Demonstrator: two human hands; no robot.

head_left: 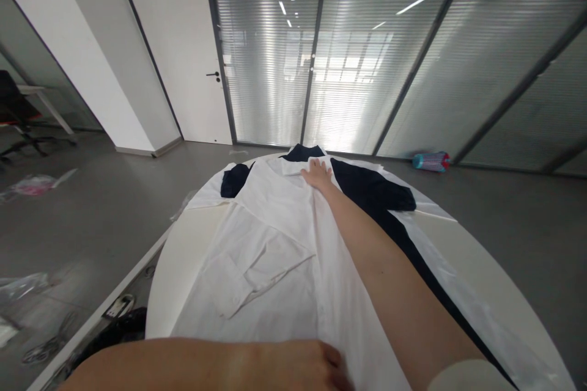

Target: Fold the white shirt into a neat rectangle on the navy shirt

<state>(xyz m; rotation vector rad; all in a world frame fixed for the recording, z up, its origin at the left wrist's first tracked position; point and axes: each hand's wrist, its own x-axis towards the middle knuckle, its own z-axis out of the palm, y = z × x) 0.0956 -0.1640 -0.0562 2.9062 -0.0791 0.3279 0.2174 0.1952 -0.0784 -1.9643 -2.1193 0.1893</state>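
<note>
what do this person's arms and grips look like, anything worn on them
The left forearm and right forearm are bare, with no watch or bracelet visible. What looks like a pale sleeve edge shows high on the right arm. The right grip and left grip are ungloved; the left is too blurred to rule out rings.

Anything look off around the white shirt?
Clutter on the floor: clear plastic and cables lie loose left of the table; a multicoloured cylinder lies by the glass wall. No spill or damage shows on the shirt.
</note>
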